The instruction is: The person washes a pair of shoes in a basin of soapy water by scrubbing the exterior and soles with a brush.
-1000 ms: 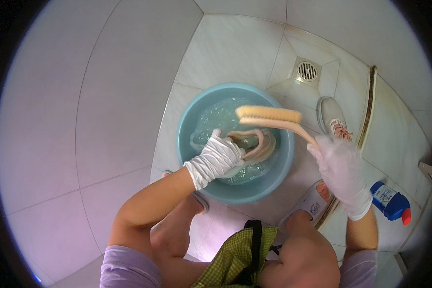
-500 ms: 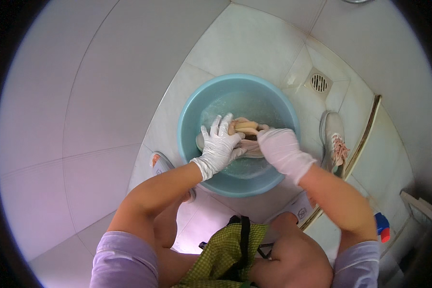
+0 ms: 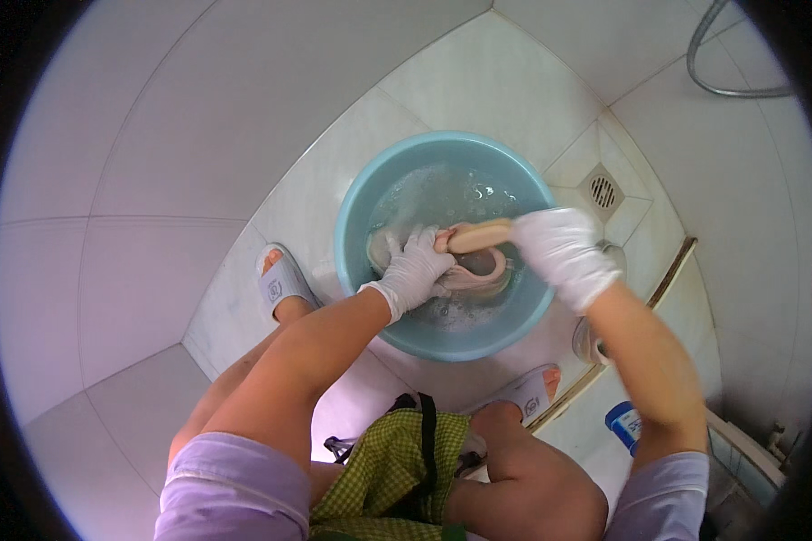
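Note:
In the light blue basin (image 3: 352, 302) lies a wet pink and off-white shoe (image 3: 484, 281), its rounded collar towards the right and its toe to the left. Gloved in white, my left hand (image 3: 413, 270) is closed on the upper of the shoe, pressing it down in the sudsy water. My right hand (image 3: 564, 255), in a white glove too, grips one end of a beige brush (image 3: 480, 236). The brush's other end reaches the shoe beside my left fingertips. Its bristles are hidden from view.
To the right, another shoe (image 3: 615, 259) stands on the tiles, mostly hidden behind my right wrist. Behind it is a floor drain (image 3: 603, 191). A blue container (image 3: 624, 426) sits near my right forearm, beyond a low ledge (image 3: 645, 311). A shower hose (image 3: 731, 90) hangs at upper right.
My right hand has moved up and to the right, drawing the brush partly out of the shoe, so more of it shows. My left hand stays on the shoe. The whole view has shifted somewhat.

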The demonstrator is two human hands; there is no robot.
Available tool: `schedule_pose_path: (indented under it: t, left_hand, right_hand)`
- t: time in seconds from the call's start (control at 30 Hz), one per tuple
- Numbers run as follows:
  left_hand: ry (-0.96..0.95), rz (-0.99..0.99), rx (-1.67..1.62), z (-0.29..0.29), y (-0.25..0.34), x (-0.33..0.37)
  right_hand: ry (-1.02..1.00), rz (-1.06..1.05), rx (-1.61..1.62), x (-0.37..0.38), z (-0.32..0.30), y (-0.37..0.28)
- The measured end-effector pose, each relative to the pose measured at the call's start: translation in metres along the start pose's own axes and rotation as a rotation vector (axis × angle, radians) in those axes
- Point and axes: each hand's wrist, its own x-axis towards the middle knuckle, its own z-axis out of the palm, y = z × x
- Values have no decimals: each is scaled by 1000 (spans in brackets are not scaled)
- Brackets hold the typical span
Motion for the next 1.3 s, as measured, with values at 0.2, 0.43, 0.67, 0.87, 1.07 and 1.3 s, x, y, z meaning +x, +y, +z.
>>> schedule_pose_path:
  t: [0.2,0.43,0.67,0.87,1.07,1.3]
  left_hand:
    - [-98,-83,19,-13,5,2]
    - [-60,0,6,-10,-2,-3]
    - [-155,36,28,-17,-10,-5]
    - [-45,86,156,5,-20,-6]
    - [-218,41,7,-29,-4,-1]
    - [-87,112,71,-6,-25,-4]
  right_hand:
    - [-260,-17,-141,31,-35,-57]
    - [-65,-101,-136,18,-12,0]
    - [41,-147,-185,18,-7,18]
    - [-99,-32,-143,28,21,-68]
    - [-140,43,9,14,4,19]
    - [-10,-44,-106,33,15,-53]
